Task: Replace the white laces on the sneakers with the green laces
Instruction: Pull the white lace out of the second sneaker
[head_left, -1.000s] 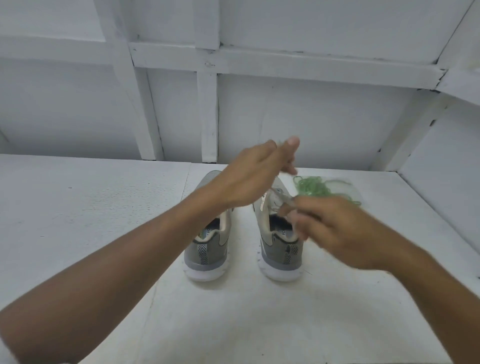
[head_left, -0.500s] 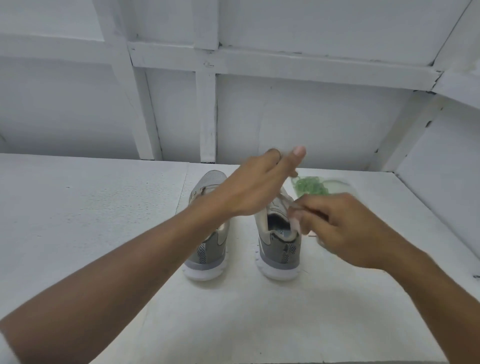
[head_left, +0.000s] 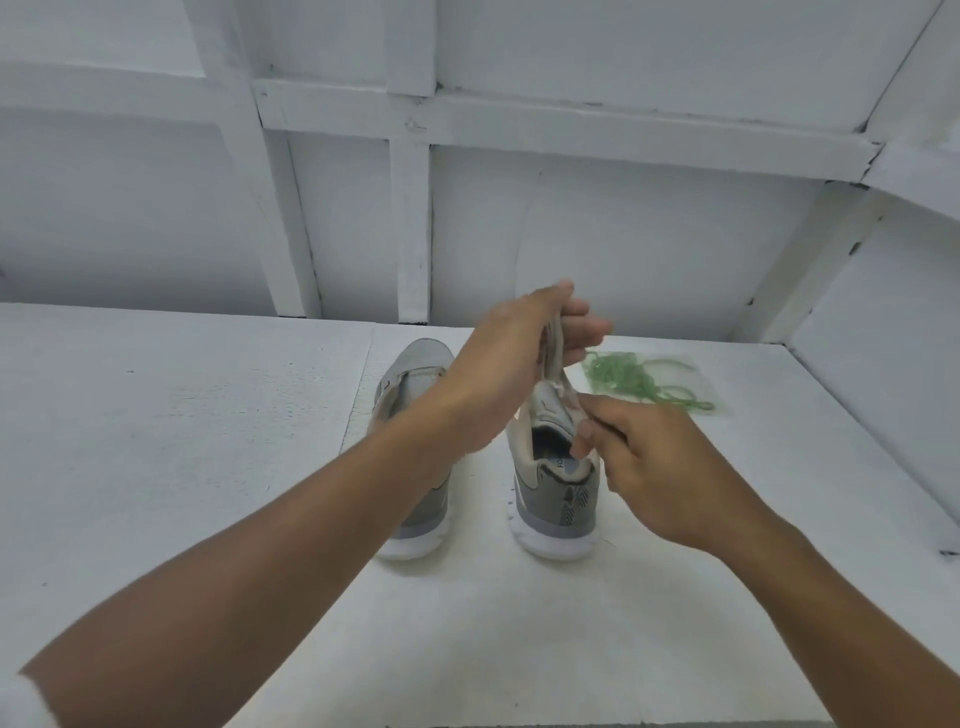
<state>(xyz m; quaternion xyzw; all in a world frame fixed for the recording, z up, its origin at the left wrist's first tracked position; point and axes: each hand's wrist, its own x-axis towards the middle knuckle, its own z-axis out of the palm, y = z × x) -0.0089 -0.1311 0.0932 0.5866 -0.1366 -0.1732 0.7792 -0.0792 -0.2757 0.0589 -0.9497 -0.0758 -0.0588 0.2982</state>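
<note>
White lace (head_left: 558, 358) dingy, taut above grey sneaker (head_left: 556, 491); left hand (head_left: 506, 374) grasps top, right hand (head_left: 660, 467) pinches base.

Left hand (head_left: 511, 364) lifts white lace (head_left: 555, 358) above right sneaker (head_left: 558, 488); right hand (head_left: 660, 467) pinches it.

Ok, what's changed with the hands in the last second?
The left hand has curled its fingers round the white lace, pulling it up from the right-side sneaker. The right hand still pinches it lower down. The other sneaker and green laces stayed put.
</note>
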